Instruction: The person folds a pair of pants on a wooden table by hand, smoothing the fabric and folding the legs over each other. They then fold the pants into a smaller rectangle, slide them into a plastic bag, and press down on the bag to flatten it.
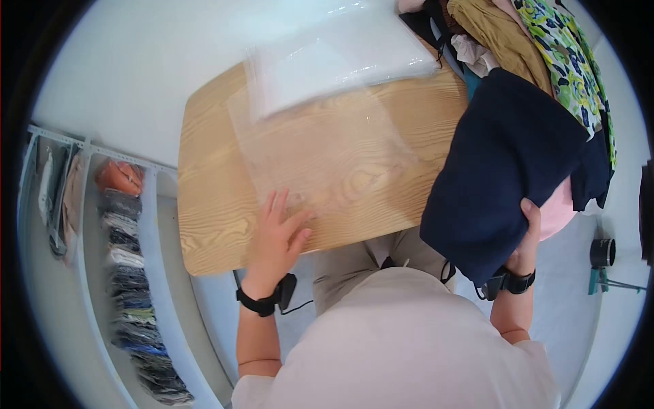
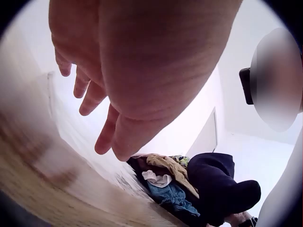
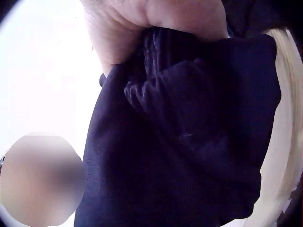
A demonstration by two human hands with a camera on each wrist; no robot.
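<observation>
A folded dark navy garment (image 1: 504, 163) hangs off the table's right side, gripped at its lower right edge by my right hand (image 1: 528, 238). In the right wrist view the cloth (image 3: 180, 142) bunches into creases under the palm. My left hand (image 1: 276, 235) is over the near left part of the table, fingers spread, at the near edge of a clear plastic bag (image 1: 320, 150). That bag lies flat on the wood. From the left wrist view, the fingers of the left hand (image 2: 109, 85) extend above the tabletop with nothing held.
A stack of clear plastic bags (image 1: 340, 61) lies at the back of the wooden table (image 1: 211, 184). Piled clothes, among them tan trousers (image 1: 501, 34) and a floral garment (image 1: 562, 61), stand at the right. Shelves with packed folded items (image 1: 133, 293) line the left.
</observation>
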